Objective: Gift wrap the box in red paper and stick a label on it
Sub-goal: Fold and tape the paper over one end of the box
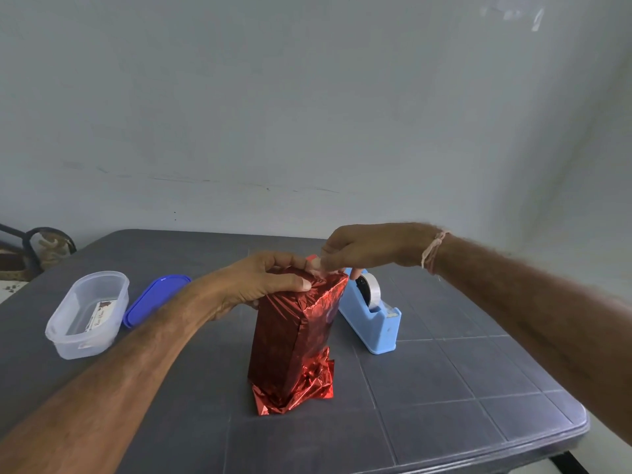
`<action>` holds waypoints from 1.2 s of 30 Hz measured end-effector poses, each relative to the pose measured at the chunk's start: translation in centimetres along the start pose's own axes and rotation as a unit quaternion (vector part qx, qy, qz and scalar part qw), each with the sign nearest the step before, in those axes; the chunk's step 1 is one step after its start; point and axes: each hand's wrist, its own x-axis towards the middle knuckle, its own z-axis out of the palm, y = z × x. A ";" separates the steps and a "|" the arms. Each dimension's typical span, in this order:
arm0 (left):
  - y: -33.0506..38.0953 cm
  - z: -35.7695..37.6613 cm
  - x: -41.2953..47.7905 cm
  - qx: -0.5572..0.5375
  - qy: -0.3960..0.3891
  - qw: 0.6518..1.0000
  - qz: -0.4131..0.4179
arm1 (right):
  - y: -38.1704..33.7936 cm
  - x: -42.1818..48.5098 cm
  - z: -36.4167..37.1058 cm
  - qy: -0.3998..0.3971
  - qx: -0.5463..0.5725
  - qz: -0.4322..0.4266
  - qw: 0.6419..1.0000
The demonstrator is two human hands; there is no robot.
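Currently left hand (270, 282) grips the top of one red-wrapped box (294, 340), fingers curled over the fold. Right hand (369, 249) pinches one pale strip (318, 266) at its top edge. Box upright, mid table (444, 388). One tape dispenser (372, 319) at 2 o'clock. One clear tub (68, 333) holding one label (99, 318), plus one blue lid (154, 299), at 9.

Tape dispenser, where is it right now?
In the head view the blue tape dispenser stands on the grey table, just right of the upright red-wrapped box and below the right hand.
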 end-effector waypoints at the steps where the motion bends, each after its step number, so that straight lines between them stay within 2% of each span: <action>1: 0.0 0.0 0.0 -0.001 0.001 1.000 -0.001 | -0.1 0.0 0.1 0.005 0.008 0.006 1.000; 8: 0.0 -0.1 -0.2 -0.009 0.003 1.000 -0.002 | -0.4 -1.0 1.2 0.089 0.124 0.079 0.985; 17: 0.3 0.4 -0.5 -0.005 0.013 1.000 0.008 | 0.0 -1.1 3.0 0.126 0.247 0.151 0.949; 24: 0.3 1.1 -1.1 -0.037 0.039 0.998 0.014 | -0.5 -1.3 3.4 0.124 0.247 0.173 0.945; 28: 0.3 2.0 -1.8 -0.070 0.082 0.994 0.031 | -0.6 -1.0 3.1 0.113 0.251 0.170 0.946; 36: 0.2 2.8 -2.3 -0.098 0.122 0.987 0.036 | -0.7 -0.4 1.9 0.094 0.190 0.166 0.963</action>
